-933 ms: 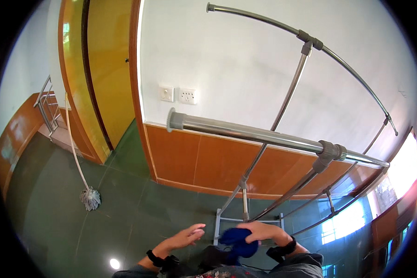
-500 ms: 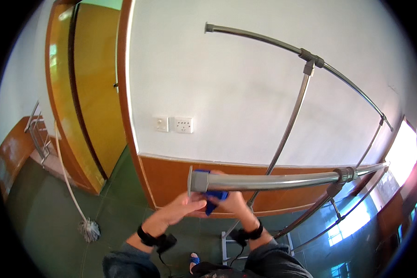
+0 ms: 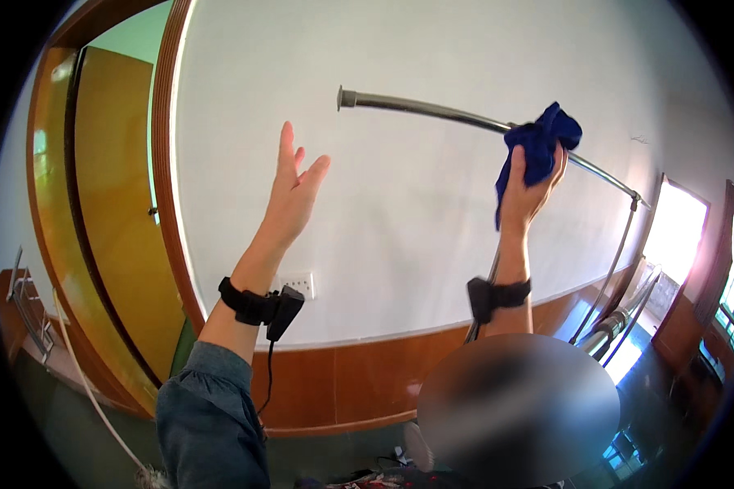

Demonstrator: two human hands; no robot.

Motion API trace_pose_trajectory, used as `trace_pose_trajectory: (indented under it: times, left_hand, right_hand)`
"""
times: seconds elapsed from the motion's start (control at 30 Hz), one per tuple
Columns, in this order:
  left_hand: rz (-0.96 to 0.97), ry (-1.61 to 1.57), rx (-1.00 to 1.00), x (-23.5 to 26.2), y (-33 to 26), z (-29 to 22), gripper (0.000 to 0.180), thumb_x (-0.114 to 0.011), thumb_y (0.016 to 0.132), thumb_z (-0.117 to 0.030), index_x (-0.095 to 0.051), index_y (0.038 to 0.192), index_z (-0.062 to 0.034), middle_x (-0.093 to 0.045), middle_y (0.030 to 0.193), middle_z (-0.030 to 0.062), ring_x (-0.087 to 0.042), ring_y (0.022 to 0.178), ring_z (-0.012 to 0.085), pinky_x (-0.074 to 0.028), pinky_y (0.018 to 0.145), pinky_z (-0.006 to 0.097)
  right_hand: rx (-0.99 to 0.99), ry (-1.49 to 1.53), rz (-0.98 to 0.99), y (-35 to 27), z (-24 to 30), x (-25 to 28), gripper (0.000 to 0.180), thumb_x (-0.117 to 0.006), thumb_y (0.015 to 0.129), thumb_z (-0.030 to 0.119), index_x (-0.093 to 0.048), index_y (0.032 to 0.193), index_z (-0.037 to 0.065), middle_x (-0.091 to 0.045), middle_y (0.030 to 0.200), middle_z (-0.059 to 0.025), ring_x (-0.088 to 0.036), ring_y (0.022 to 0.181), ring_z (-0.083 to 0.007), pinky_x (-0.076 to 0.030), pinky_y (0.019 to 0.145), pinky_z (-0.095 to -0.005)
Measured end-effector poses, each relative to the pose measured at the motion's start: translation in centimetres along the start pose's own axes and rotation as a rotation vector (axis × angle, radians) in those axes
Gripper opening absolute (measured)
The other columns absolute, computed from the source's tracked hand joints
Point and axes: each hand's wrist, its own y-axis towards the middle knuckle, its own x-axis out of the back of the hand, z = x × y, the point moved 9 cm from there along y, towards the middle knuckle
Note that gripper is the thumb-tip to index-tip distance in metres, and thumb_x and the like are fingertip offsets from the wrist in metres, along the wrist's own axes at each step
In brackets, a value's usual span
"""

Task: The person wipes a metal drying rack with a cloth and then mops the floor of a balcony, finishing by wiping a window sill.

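My right hand (image 3: 527, 196) has risen from the lower rail (image 3: 610, 328), its fingers wrapped around the blue cloth (image 3: 540, 145) at the upper rail (image 3: 432, 108), upper right, so work now sits there; my left hand (image 3: 292, 191), upper left of centre, is spread, empty.

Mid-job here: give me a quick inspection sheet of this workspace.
Surface: dark green floor, partly in view; a blurred grey oval hides much of the lower right.
Work items: dark blue cloth, bunched, overlapping a long silver metal rail; exact contact unclear.
Clutter: long pale-handled mop at lower left.
Hands: right hand grips the cloth; left hand raised, open, empty.
Cables: thin black cable hangs by the black device on the left wrist.
Surroundings: white wall, brown panelling, yellow door at left, bright opening at right.
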Motion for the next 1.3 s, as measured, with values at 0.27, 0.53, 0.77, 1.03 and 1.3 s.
trace_pose_trajectory:
  times: [0.27,0.53,0.77,1.03,1.3]
  left_hand:
    - [0.353,-0.23,-0.121,-4.2,3.3,-1.0,0.064,-0.042,0.087,-0.014,-0.008,0.138,0.0024,-0.004,0.147,0.0143,-0.001,0.136,0.0227,-0.008,0.109,0.032]
    - [0.331,-0.325,-0.169,-3.4,3.5,-0.7,0.068,-0.041,0.076,-0.001,-0.016,0.139,-0.0024,-0.016,0.145,0.0113,-0.013,0.135,0.0213,-0.01,0.109,0.033]
    - [0.375,-0.478,-0.125,-2.8,3.1,-0.8,0.069,-0.038,0.074,0.004,-0.011,0.138,0.004,-0.016,0.145,0.0161,-0.011,0.135,0.0243,-0.011,0.109,0.032]
    - [0.397,-0.498,-0.194,-3.7,2.8,-2.4,0.067,-0.037,0.074,0.002,-0.014,0.138,0.0035,-0.012,0.146,0.0139,-0.01,0.136,0.0236,-0.008,0.11,0.037]
    - [0.028,-0.09,-0.327,-0.8,3.0,-3.8,0.067,-0.042,0.077,-0.001,-0.015,0.138,0.0013,-0.019,0.144,0.0146,-0.014,0.135,0.0231,-0.009,0.11,0.037]
  right_hand:
    - [-0.148,-0.253,0.563,4.5,-5.0,-8.1,0.047,-0.06,0.075,0.047,-0.062,0.098,0.006,-0.062,0.096,-0.0146,-0.056,0.095,-0.0306,-0.039,0.086,-0.0388]
    - [-0.065,0.149,1.059,-1.6,11.9,-21.3,0.047,-0.054,0.07,0.053,-0.065,0.089,0.011,-0.065,0.079,-0.0123,-0.061,0.076,-0.0298,-0.046,0.069,-0.0369]
    - [0.434,0.182,0.584,-3.3,15.3,-17.9,0.045,-0.071,0.065,0.03,-0.058,0.103,0.012,-0.06,0.084,-0.0078,-0.057,0.075,-0.0292,-0.044,0.071,-0.0393]
    - [0.249,-0.116,0.72,3.2,1.7,-10.2,0.046,-0.062,0.059,0.003,-0.057,0.104,0.006,-0.062,0.098,-0.0135,-0.058,0.092,-0.031,-0.046,0.082,-0.0358]
    - [0.282,-0.462,0.101,-0.3,-1.0,-2.8,0.047,-0.061,0.057,0.003,-0.054,0.104,0.005,-0.057,0.1,-0.0145,-0.052,0.094,-0.0346,-0.043,0.083,-0.0421]
